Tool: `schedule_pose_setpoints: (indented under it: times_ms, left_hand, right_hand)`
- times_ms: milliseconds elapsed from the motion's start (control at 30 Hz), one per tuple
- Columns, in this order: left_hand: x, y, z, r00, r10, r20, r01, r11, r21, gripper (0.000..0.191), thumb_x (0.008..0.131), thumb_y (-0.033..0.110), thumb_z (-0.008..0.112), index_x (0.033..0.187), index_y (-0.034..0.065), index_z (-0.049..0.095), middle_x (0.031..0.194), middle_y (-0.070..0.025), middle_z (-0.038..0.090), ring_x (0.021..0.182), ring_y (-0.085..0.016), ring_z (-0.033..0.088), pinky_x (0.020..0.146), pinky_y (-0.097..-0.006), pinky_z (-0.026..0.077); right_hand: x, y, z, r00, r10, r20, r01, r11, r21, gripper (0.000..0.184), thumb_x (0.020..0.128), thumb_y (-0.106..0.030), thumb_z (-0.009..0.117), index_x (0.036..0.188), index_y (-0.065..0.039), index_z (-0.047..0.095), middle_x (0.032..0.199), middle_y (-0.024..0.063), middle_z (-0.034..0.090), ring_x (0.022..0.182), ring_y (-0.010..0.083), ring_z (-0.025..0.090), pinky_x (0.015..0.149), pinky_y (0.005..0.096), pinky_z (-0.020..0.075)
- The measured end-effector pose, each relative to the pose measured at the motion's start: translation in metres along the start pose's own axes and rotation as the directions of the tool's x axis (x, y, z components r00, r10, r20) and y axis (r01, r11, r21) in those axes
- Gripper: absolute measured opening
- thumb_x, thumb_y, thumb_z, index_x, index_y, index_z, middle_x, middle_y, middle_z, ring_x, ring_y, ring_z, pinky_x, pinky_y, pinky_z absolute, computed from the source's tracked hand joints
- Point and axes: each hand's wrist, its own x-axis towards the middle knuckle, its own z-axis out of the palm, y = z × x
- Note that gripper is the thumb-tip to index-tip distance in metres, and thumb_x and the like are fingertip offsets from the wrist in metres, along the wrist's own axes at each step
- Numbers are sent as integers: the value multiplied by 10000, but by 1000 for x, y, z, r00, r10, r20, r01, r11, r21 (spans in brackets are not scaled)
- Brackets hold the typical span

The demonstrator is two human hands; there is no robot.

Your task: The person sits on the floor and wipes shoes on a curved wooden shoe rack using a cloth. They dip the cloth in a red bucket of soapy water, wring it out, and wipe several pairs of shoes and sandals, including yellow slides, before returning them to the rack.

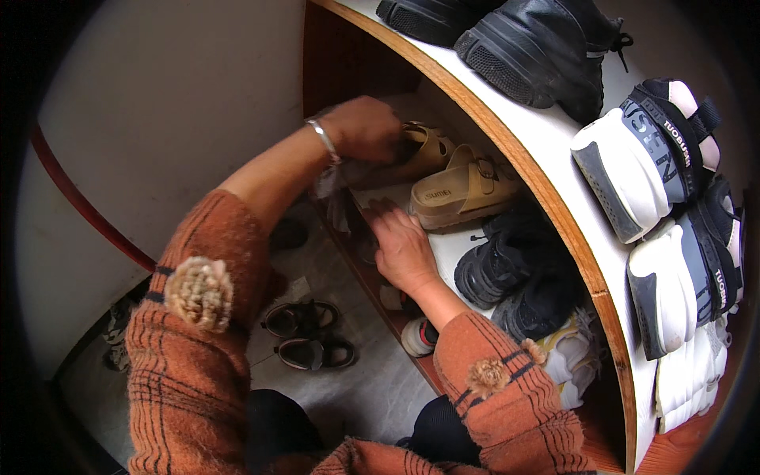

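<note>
My left hand, a bracelet at its wrist, reaches into the wooden shoe cabinet with its fingers curled and blurred. It is at the rear tan sandal, partly covering it; what lies under the fingers is hidden. A second tan buckled sandal stands in front of that one on the white shelf board. My right hand lies palm down near the shelf's front edge, holding nothing, its fingers close to that sandal's toe end. Black shoes sit nearer me on the same shelf.
Black shoes and white-and-black sneakers stand on the cabinet top. A white-and-red shoe sits on a lower level. Dark open shoes lie on the tiled floor. A pale wall rises at left.
</note>
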Motion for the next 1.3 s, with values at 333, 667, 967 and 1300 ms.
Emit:
schedule_pose_setpoints:
  times_ms: [333,667,967,1300]
  left_hand:
    - [-35,-35,74,790,-611,57,539,646,-541,650,828,605,637,1016,-10,732,1000,-258,699,977,-375,677,873,-452,514]
    - [1,13,87,669,-722,-177,468,594,-654,378,774,332,709,913,-19,732,921,-250,701,893,-383,692,817,-449,553]
    - [-19,-68,87,894,-421,-155,366,884,-291,397,853,382,671,967,7,736,930,-218,712,853,-392,675,811,-445,535]
    - [3,-40,114,805,-482,-346,450,876,-172,518,877,526,605,1239,162,676,1353,-175,547,1179,-404,518,970,-511,454]
  right_hand:
    - [1,-3,4,1000,-12,11,13,1000,-12,560,691,16,645,1243,-28,564,1337,137,547,1299,321,458,1027,438,406]
    - [4,-6,-2,999,-24,42,27,998,-62,558,676,8,653,1227,-26,570,1275,149,567,1242,347,490,1007,432,419]
    - [7,-9,-1,998,-46,31,48,995,-89,565,695,33,620,1253,-23,551,1321,158,558,1278,348,479,1029,435,409]
    - [1,-1,-4,999,-42,24,44,998,-49,610,691,44,630,1288,-28,526,1368,144,537,1289,338,476,1033,434,411]
